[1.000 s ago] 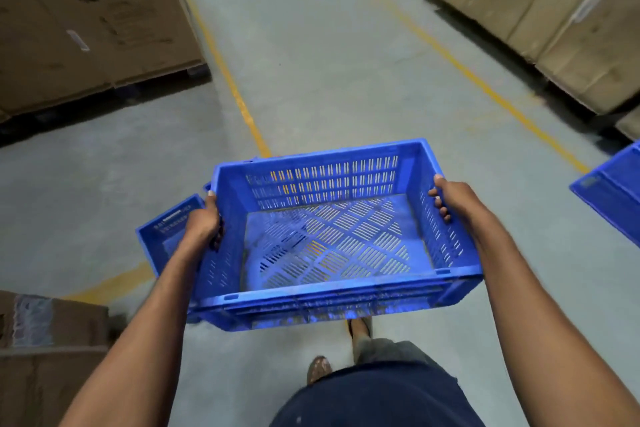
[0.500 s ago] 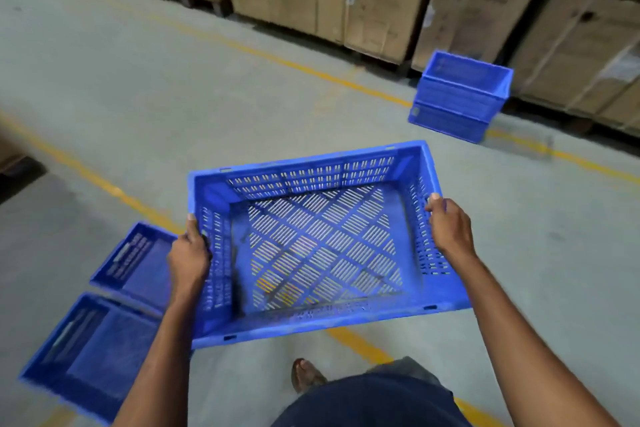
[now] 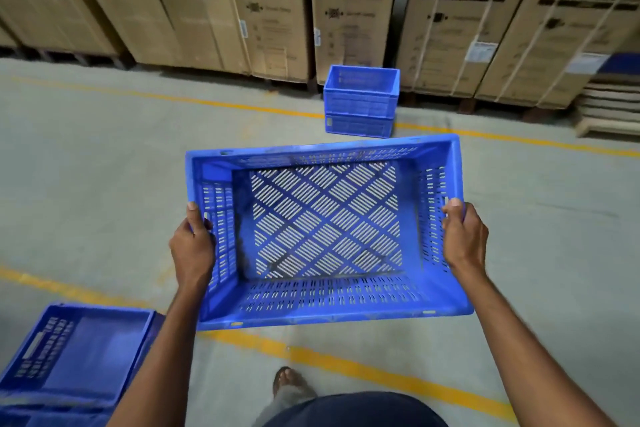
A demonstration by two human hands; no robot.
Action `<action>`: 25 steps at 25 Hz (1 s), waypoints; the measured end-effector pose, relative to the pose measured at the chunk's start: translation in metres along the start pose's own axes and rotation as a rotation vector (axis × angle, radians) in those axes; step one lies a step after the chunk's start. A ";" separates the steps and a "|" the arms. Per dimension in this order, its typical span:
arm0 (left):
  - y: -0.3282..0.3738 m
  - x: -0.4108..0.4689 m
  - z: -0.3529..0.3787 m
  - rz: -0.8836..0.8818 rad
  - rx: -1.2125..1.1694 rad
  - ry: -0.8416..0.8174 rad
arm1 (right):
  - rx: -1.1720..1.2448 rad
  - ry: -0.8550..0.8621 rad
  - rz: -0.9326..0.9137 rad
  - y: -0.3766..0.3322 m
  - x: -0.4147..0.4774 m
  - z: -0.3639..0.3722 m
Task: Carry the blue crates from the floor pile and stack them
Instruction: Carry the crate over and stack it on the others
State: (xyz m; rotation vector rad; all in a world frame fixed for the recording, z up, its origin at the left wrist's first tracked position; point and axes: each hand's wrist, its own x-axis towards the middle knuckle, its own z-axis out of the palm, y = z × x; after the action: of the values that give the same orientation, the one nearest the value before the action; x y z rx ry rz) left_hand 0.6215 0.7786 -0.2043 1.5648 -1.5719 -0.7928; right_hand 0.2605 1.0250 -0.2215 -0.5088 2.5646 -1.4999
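A grey concrete warehouse floor (image 3: 104,191) fills most of the frame, crossed by two yellow painted lines (image 3: 346,366), one running along the foot of the boxes at the top and one slanting across the bottom. Tall cardboard cartons (image 3: 349,7) printed "LG" and "Washing Machine" stand in a row on pallets across the upper edge. At centre, a person holds an empty blue slotted crate (image 3: 325,229) in the air, its open top facing the camera and its lattice base showing the floor through it. The left hand (image 3: 192,248) is closed over the crate's left short wall, thumb on the rim; the right hand (image 3: 464,236) is wrapped likewise over the right short wall. Beyond it, at upper centre, a short stack of blue crates (image 3: 360,100) sits on the far yellow line, just in front of the cartons. More blue crates (image 3: 69,364) lie on the floor at lower left. A sandalled foot (image 3: 285,381) shows at bottom centre.
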 end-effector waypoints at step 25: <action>0.219 0.360 0.417 -0.207 0.042 -0.689 | 0.164 -0.077 0.522 -0.026 0.427 0.098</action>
State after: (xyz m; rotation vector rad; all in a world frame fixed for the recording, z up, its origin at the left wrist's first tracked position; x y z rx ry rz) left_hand 0.1685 0.3956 -0.1985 1.5894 -1.9151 -1.5430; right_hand -0.1064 0.7835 -0.2226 0.1179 2.2432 -1.4371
